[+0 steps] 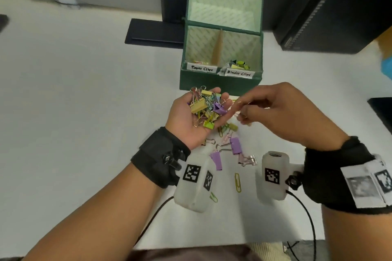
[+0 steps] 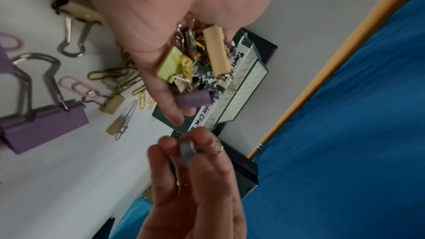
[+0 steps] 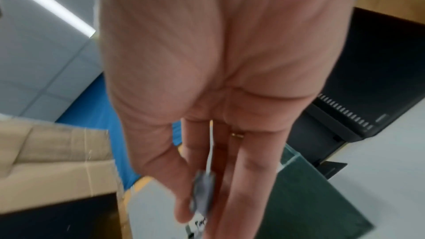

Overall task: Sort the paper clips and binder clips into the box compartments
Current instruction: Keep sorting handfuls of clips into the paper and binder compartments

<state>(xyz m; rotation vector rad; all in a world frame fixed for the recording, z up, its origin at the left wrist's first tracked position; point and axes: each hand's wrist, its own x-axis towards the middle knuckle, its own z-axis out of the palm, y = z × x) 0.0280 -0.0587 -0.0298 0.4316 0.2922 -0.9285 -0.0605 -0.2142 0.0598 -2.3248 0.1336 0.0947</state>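
My left hand point(image 1: 186, 121) is palm up in front of the box, cupping a heap of mixed clips point(image 1: 204, 106): yellow, purple and green binder clips tangled with paper clips point(image 2: 195, 64). Just to its right, my right hand point(image 1: 244, 108) pinches a small grey-blue binder clip point(image 2: 186, 152) between thumb and fingers point(image 3: 202, 194). The green box point(image 1: 220, 83) stands open behind both hands. Its left compartment, labelled Paper Clips point(image 1: 203, 68), holds a few paper clips. The right one, labelled Binder Clips point(image 1: 238, 73), holds several binder clips point(image 1: 238, 64).
Loose clips lie on the white table under my hands: two purple binder clips point(image 1: 235, 145) point(image 1: 216, 160), a pink one point(image 1: 246, 159), a yellow paper clip point(image 1: 238, 182), a green one point(image 1: 213, 197). A black computer tower point(image 1: 328, 17) stands at back right, a black flat stand point(image 1: 154, 32) left of the box.
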